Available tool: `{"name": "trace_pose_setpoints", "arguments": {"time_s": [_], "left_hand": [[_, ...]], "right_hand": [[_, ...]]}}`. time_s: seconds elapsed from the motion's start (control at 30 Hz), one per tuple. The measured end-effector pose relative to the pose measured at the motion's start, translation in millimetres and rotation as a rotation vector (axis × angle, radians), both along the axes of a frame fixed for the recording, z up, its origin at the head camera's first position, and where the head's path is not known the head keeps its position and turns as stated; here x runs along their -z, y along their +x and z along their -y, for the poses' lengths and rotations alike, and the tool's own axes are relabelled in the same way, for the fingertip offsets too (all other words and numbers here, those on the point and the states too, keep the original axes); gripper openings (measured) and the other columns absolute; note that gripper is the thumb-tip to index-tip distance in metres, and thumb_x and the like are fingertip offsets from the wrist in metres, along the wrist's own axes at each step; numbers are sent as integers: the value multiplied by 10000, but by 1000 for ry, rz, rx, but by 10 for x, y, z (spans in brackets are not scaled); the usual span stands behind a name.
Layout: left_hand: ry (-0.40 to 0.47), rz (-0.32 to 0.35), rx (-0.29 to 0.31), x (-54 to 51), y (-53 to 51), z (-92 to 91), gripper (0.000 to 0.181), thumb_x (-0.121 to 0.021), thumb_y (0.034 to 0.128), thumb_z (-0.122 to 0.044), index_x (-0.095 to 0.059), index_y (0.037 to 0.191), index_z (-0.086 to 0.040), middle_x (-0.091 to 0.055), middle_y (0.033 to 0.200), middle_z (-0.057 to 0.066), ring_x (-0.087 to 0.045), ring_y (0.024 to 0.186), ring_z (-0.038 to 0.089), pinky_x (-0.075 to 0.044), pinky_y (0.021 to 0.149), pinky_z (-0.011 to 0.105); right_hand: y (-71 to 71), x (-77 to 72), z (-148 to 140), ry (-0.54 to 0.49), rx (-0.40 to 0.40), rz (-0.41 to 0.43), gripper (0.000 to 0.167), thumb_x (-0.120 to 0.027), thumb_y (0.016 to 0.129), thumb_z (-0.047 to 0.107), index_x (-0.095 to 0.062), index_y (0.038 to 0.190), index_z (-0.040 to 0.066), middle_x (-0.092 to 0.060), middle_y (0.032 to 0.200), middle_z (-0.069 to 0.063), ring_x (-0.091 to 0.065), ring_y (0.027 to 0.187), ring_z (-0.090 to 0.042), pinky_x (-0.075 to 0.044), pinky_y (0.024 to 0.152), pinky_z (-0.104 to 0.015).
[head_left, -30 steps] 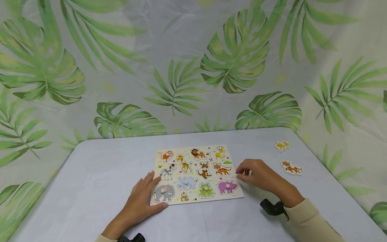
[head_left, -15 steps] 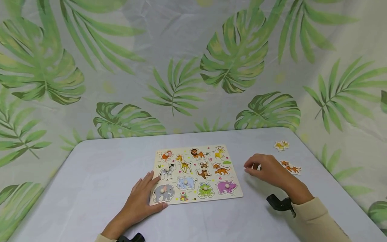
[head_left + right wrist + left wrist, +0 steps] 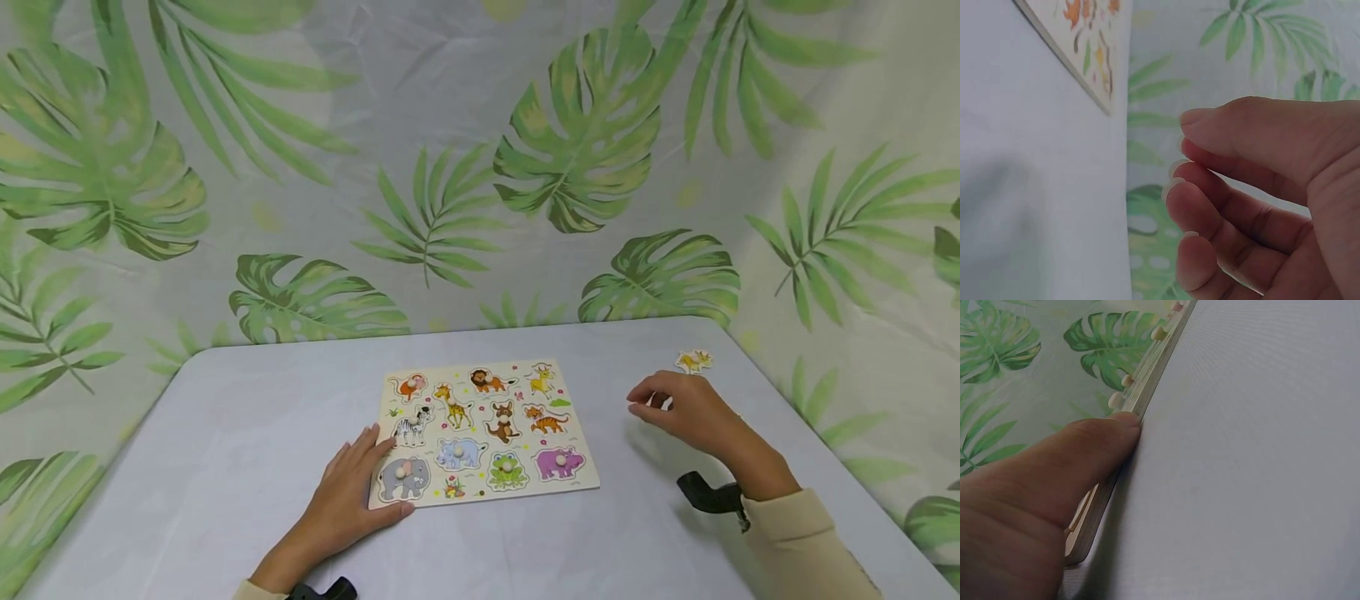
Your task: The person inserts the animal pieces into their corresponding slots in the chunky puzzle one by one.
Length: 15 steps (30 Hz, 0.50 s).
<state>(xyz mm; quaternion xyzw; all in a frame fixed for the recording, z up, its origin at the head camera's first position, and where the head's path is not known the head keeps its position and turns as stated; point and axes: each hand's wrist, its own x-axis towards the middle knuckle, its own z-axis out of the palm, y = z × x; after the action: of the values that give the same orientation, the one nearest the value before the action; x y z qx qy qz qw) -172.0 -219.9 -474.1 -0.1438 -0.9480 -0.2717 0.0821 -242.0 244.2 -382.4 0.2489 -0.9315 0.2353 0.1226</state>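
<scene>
A wooden peg puzzle board [image 3: 480, 433] with animal pictures lies mid-table. My left hand [image 3: 352, 483] rests on its near left corner, fingers extended along the left side. In the left wrist view the thumb [image 3: 1104, 444] touches the board's side edge, and small knobs stand up beyond it. To the right of the board hovers my right hand [image 3: 693, 417], loosely curled with nothing held. The right wrist view shows its thumb [image 3: 1229, 125] close to the index finger, again with nothing between. Just beyond it lies a loose yellow animal piece [image 3: 693, 360]. Another loose piece, a tiger, is hidden behind this hand.
The white table [image 3: 247, 417] has rounded far corners. A leaf-printed cloth [image 3: 435, 208] hangs behind and beside it. Each wrist carries a black camera mount, one of them the right wrist mount [image 3: 708, 493].
My right hand has drawn away from the board's right edge, moving right toward the loose pieces and covering the tiger piece. My left hand stays on the board.
</scene>
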Motion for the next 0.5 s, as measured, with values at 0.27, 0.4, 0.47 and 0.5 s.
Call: {"name": "trace_pose_setpoints", "arguments": {"time_s": [0.27,0.4,0.47,0.5], "left_hand": [[8,-11,5,-34,20,2,928,-715,726,-642,-455,1431,-98,-294,1546,172,-241,1426,366,-156,1140,545],[4,-8,7,-38,24,-1,925,-711,729,-645,-455,1431,-100,-293,1547,169,-237,1428,362,-154,1142,542],[3,-6,9,-37,23,-2,926,-707,731,-647,-451,1434,-101,-290,1548,168,-233,1430,361,-152,1142,541],[4,-6,9,-36,22,-2,926,-707,731,-647,-451,1434,-101,-289,1548,168,-234,1429,364,-152,1142,542]], "right_hand": [[-15,-19,-143,-17,32,-18,92,-757,826,124,-735,915,134,-684,878,46,-607,715,-86,-489,561,-243],[-18,-46,-203,-15,62,10,83,-744,844,151,-736,927,153,-688,902,27,-612,726,-102,-481,563,-253],[-16,-61,-237,-12,81,26,85,-737,852,165,-737,936,149,-687,904,18,-611,733,-115,-476,562,-260],[-19,-67,-254,-10,89,34,89,-734,857,174,-737,941,146,-684,903,15,-608,737,-118,-473,559,-262]]}}
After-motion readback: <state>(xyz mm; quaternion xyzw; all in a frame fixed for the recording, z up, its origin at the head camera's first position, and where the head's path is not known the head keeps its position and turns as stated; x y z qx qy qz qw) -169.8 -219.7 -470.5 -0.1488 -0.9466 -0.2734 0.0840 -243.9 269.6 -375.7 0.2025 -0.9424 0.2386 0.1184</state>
